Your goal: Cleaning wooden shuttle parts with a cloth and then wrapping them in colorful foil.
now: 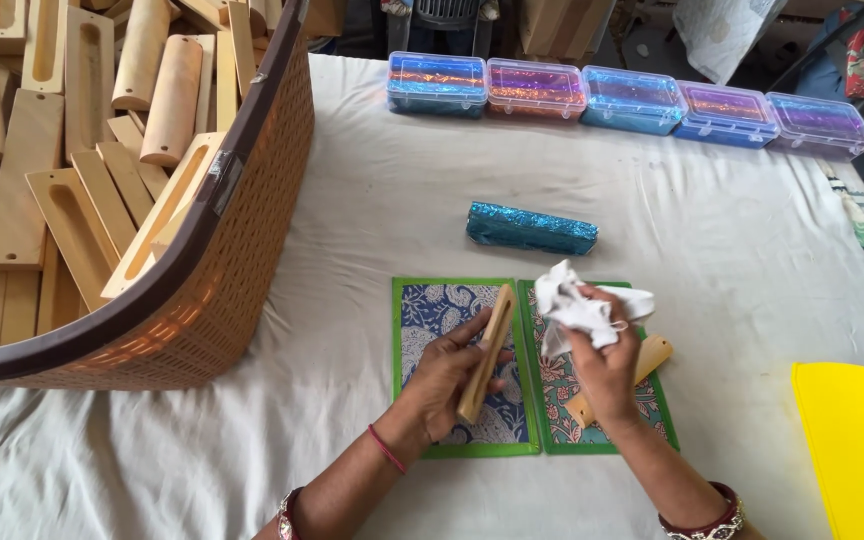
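White-clothed surface (652,240): left hand (447,375) grips wooden piece (485,352); right hand (607,365), at 3 o'clock, clutches white cloth (577,305). Best wiped along grain, piece steady.

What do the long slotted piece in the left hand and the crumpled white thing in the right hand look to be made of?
Long slotted piece: apparently pale unfinished wood, matte, tan, with faint grain. Crumpled white thing: likely soft cloth, judging by its loose folds, though paper tissue is possible.
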